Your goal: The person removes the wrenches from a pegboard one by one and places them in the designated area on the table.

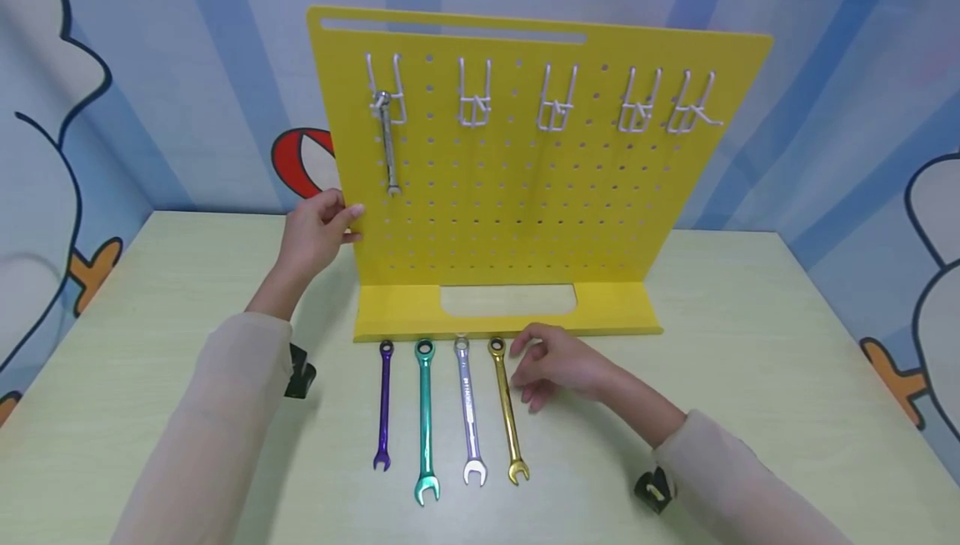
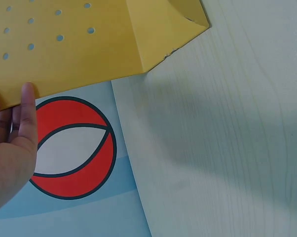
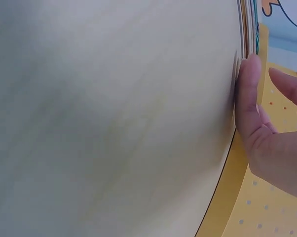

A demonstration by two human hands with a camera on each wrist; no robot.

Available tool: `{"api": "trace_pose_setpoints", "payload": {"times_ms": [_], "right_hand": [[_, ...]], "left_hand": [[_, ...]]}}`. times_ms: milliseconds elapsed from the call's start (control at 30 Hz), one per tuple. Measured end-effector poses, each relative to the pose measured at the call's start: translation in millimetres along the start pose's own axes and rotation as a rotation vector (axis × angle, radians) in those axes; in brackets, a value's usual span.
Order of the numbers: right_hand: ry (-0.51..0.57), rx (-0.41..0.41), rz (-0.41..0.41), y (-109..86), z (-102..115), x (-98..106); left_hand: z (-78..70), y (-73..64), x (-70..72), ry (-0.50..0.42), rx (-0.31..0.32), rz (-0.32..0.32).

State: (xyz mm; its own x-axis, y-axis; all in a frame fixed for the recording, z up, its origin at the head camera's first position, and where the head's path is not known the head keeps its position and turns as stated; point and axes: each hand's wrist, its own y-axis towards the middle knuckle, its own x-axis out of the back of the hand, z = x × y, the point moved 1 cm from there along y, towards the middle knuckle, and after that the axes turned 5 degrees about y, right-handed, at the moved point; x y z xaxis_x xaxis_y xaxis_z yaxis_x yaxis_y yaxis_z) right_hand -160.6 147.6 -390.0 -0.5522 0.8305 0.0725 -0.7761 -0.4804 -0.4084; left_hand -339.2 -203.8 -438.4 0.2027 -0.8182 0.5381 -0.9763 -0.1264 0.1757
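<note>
My left hand (image 1: pixel 315 232) grips the left edge of a yellow pegboard (image 1: pixel 510 187), thumb in front and fingers reaching behind, as the left wrist view also shows. A chrome wrench (image 1: pixel 387 145) hangs from the leftmost white hook. In front of the board's base lie a purple wrench (image 1: pixel 384 407), a green wrench (image 1: pixel 426 420), a silver wrench (image 1: pixel 468 412) and a gold wrench (image 1: pixel 508 412), open ends toward me. Just right of the gold wrench is my right hand (image 1: pixel 562 366), fingers loosely bent and holding nothing, low over the table.
Several more white wire hooks (image 1: pixel 557 107) run along the upper board without wrenches. The board's base (image 1: pixel 615 307) has a wide cutout and rests on the pale wooden table (image 1: pixel 750 362). Behind stands a blue cartoon-patterned backdrop (image 1: pixel 187 70).
</note>
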Motion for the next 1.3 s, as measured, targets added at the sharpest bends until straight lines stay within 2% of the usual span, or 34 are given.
{"api": "trace_pose_setpoints", "payload": {"times_ms": [267, 800, 1133, 1300], "right_hand": [[0.011, 0.024, 0.025, 3.7, 4.6, 8.0], [0.001, 0.044, -0.006, 9.0, 16.9, 15.8], [-0.017, 0.036, -0.035, 14.7, 25.3, 15.4], [-0.016, 0.063, -0.028, 15.9, 29.7, 15.9]], "left_hand": [[0.8, -0.3, -0.9, 0.004, 0.000, 0.000], [1.7, -1.4, -0.5, 0.017, 0.002, -0.001], [3.1, -0.9, -0.5, -0.019, -0.022, -0.003], [3.0, 0.2, -0.7, -0.032, -0.032, -0.003]]}}
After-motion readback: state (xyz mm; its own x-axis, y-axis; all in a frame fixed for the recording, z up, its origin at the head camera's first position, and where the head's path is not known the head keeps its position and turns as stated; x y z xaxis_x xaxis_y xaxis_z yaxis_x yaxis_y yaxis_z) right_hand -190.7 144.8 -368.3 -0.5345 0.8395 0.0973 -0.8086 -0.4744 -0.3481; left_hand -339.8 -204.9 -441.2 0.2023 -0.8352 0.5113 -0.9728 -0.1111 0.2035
